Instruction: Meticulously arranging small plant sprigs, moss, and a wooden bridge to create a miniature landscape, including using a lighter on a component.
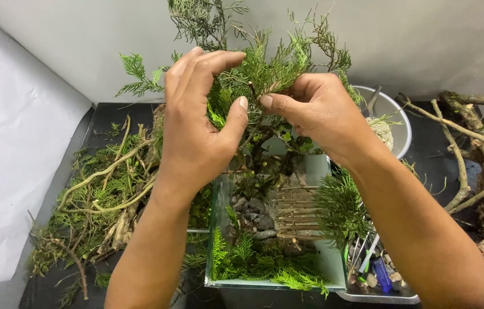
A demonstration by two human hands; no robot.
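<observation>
Hidden: the hands cover the middle of the tree (265, 68); its trunk is hard to make out among the leaves, and its top is cut off.
Left hand (199, 123): fingers curved around the foliage, thumb tip near the right thumb.
Right hand (313, 111): pinching a green sprig.
Tree: feathery green sprays on thin brown twigs, rising from the glass tank (333, 269) below the hands.
Tank: stones (253, 214), a stick bridge (296, 212), low greenery.
Room: twigs (104, 194) left of the hands, bowl (394, 117) and branches (471, 154) right; bare black counter (101, 114) far left.
</observation>
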